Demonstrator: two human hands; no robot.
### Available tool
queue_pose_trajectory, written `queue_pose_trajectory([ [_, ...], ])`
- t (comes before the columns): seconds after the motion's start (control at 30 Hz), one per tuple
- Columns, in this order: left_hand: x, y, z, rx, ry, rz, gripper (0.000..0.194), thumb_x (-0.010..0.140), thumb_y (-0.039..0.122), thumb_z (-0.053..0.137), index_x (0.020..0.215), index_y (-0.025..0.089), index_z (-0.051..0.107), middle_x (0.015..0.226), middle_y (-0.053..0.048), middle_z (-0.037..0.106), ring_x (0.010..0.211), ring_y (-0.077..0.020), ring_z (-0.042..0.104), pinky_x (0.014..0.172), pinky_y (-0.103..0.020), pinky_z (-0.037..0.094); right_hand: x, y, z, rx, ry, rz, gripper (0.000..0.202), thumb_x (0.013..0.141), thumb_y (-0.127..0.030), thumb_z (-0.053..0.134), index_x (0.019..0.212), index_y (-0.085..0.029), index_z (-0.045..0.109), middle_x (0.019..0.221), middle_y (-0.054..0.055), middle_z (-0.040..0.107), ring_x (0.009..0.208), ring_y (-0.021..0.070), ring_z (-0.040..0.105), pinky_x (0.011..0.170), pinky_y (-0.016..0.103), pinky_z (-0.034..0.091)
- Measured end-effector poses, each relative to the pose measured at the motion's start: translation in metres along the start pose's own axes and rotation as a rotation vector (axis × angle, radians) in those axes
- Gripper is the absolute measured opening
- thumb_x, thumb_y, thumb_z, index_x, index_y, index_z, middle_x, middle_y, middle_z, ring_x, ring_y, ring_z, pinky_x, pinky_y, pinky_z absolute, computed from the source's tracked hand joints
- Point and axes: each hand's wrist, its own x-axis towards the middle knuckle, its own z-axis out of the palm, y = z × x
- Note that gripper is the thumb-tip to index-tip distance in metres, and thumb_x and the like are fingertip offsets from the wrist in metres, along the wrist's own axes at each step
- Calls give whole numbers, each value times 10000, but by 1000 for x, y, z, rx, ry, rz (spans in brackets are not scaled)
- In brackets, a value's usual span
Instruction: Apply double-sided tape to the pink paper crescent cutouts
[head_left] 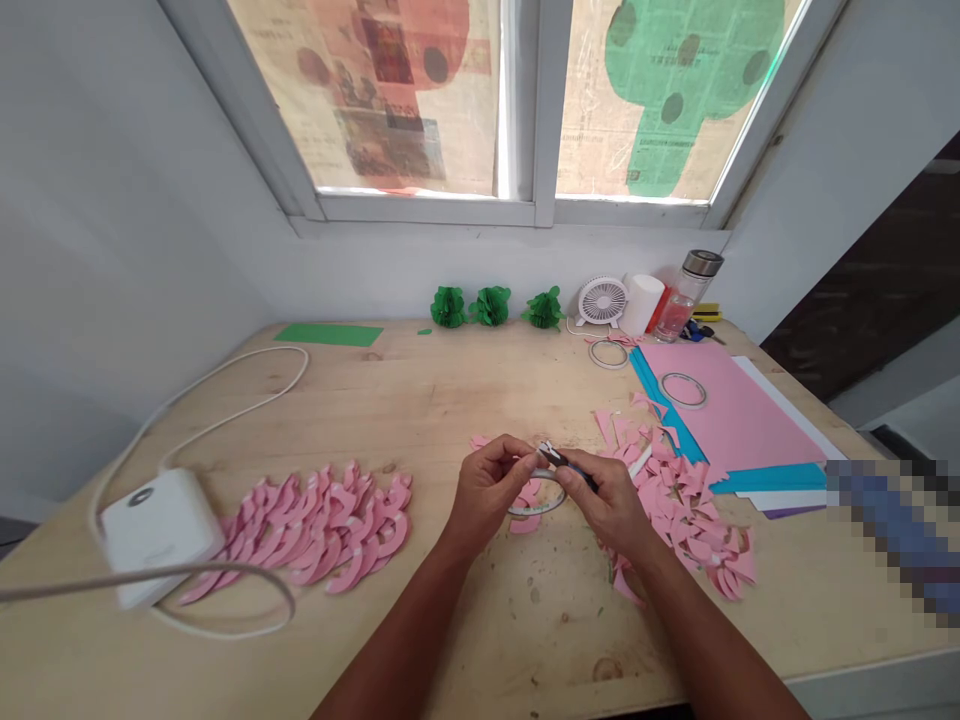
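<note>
My right hand (604, 495) is closed round a small dark-handled tool (553, 455) with a bright metal end; its exact kind is too small to tell. Close beside that end, my left hand (499, 480) pinches its thumb and forefinger together, and what they hold is hidden. Under both hands lies a narrow roll of tape (541, 508) on the table. Pink paper bits show inside and around the ring. To the right spreads a heap of pink paper scraps (686, 515). On the left lies a pile of curved pink paper pieces (322, 530).
A white power bank (161, 530) with cables sits at left. Green paper (330, 334) and green paper balls (493, 305) line the back. A small fan (603, 299), a glass bottle (679, 305), more tape (608, 354) and pink sheets (742, 420) are at right.
</note>
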Motion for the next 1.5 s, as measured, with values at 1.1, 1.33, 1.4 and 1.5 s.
queue_pose_trajectory([
  [1.1, -1, -1, 3, -28, 4, 12, 204, 714, 336, 641, 698, 137, 596, 471, 29, 508, 426, -76, 442, 413, -182, 325, -1, 0, 1, -88, 34, -4, 256, 846, -333, 468, 918, -181, 660, 742, 23, 647, 713, 157, 583, 634, 233, 443],
  [1.33, -1, -1, 3, -27, -2, 9, 195, 725, 317, 634, 709, 128, 587, 485, 39, 499, 392, -44, 364, 392, -168, 295, -1, 2, 1, -90, 44, -15, 254, 845, -325, 467, 915, -183, 666, 745, 24, 655, 762, 168, 598, 682, 243, 456],
  [1.4, -1, -1, 3, -31, -4, 3, 195, 725, 316, 633, 710, 128, 584, 480, 44, 489, 385, -41, 350, 386, -166, 289, -1, 2, 1, -89, 48, -19, 255, 844, -324, 469, 929, -185, 665, 771, 27, 661, 773, 168, 602, 685, 241, 457],
  [1.5, -1, -1, 3, -28, -1, -3, 202, 726, 325, 630, 711, 130, 584, 473, 47, 482, 381, -41, 342, 381, -166, 285, -1, 1, 2, -93, 57, -26, 256, 842, -317, 475, 949, -184, 665, 773, 25, 664, 776, 164, 604, 690, 237, 456],
])
